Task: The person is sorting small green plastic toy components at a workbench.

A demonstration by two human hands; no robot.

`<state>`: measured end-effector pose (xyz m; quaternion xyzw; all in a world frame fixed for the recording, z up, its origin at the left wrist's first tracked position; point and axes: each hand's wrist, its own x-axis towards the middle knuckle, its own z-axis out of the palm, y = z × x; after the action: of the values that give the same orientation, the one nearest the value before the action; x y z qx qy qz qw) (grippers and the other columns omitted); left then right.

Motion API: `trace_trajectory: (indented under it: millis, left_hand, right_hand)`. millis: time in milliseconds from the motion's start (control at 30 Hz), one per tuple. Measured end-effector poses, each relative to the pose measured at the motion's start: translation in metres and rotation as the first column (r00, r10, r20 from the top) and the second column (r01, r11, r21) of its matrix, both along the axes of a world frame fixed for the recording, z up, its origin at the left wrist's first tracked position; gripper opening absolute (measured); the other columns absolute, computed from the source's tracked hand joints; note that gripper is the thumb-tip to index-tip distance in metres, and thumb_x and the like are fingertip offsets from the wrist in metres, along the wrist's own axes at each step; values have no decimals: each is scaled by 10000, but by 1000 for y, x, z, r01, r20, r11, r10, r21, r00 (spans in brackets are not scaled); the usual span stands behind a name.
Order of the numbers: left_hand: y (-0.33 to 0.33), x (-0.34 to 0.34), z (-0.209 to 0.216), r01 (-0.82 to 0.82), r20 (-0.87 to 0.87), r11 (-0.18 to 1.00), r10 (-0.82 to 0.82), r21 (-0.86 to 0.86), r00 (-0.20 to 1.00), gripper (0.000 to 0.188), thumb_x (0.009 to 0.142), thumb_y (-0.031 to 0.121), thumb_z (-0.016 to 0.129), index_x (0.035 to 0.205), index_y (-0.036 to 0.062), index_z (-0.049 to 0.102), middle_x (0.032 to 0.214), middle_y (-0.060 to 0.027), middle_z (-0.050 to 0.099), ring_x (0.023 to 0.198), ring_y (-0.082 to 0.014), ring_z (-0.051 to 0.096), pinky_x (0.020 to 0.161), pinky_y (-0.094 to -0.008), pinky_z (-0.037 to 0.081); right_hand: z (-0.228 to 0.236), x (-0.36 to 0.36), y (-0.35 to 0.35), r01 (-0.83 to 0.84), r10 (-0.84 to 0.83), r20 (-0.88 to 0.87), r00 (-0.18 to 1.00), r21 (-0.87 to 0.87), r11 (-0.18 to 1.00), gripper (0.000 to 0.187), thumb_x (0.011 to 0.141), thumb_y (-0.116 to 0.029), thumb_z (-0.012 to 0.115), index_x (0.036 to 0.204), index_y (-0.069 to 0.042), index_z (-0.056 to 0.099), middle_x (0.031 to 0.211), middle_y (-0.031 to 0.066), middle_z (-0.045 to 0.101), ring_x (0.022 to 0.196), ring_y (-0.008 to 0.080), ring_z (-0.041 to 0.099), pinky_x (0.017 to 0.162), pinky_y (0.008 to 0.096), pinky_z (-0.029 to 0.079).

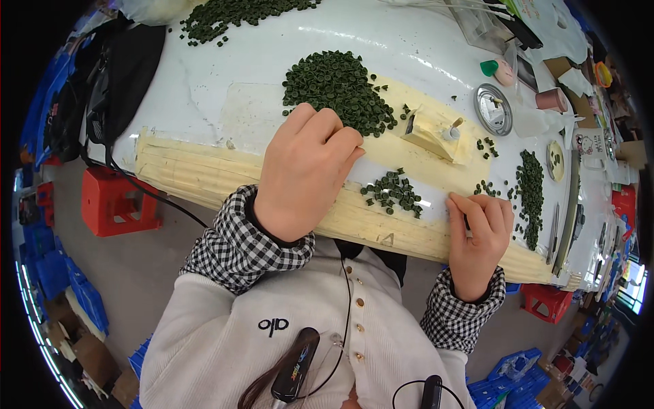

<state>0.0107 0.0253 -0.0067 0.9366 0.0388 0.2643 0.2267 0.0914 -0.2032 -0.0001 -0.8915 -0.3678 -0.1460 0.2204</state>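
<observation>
My left hand (306, 172) hovers at the near edge of a big pile of small dark green caps (334, 85). Its fingers are curled in and pressed together; whatever is pinched there is hidden. Farther right, my right hand (480, 235) is at the table's taped front edge, thumb and fingertips brought together. What it holds, if anything, is too small to name. Between the hands lies a small group of green caps (394, 193). Beyond it stands a block wrapped in yellow tape (439, 134), with a short pale peg on top.
More green caps (530, 194) form a long heap on the right, beside tweezers (553, 232). A round metal dish (492, 112) sits behind the block. Another pile (238, 19) is at the far left. A black bag (129, 82) lies at the left, above a red stool (112, 204).
</observation>
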Motion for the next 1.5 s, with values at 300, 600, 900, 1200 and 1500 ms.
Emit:
trace_trajectory:
  millis: [300, 600, 900, 1200, 1500]
  left_hand:
    - [0, -4, 9, 62, 68, 987, -52, -151, 996, 102, 768, 6, 703, 823, 28, 620, 817, -48, 604, 716, -180, 545, 644, -277, 449]
    - [-15, -11, 12, 76, 76, -16, -429, -997, 900, 206, 953, 147, 558, 1085, -6, 597, 920, -72, 666, 746, -96, 586, 705, -228, 482]
    - [-20, -10, 2, 37, 195, -380, -387, -924, 901, 219, 958, 95, 528, 1148, -2, 576, 975, -85, 660, 852, -102, 598, 759, -235, 487]
    - [-21, -11, 0, 88, 211, -319, -376, -944, 902, 223, 939, 59, 548, 1151, -8, 575, 980, -98, 667, 868, -125, 613, 771, -253, 502]
    - [-26, -11, 1, 86, 139, -153, -374, -984, 917, 181, 915, 66, 594, 1078, -12, 613, 946, -100, 672, 819, -123, 606, 747, -259, 504]
  right_hand:
    - [-1, -6, 4, 40, 25, -217, 976, 288, 957, 104, 777, 49, 674, 840, 16, 598, 802, 100, 596, 685, 215, 556, 632, 281, 446]
    - [4, -21, 23, 176, 378, -615, 692, 652, 738, 87, 824, 52, 655, 903, 53, 619, 836, 71, 636, 736, 113, 597, 700, 226, 477]
    - [5, -18, 33, 267, 624, -641, 448, 761, 591, 196, 853, 103, 584, 1042, 72, 626, 948, 125, 663, 889, 189, 662, 815, 284, 535]
    - [8, -22, 39, 364, 625, -688, 369, 726, 584, 154, 877, 53, 592, 1030, 64, 609, 948, 125, 677, 830, 156, 659, 778, 272, 542]
    - [0, -21, 42, 348, 697, -617, 366, 785, 512, 117, 885, 34, 594, 1001, 49, 596, 926, 107, 676, 823, 119, 629, 768, 242, 514]
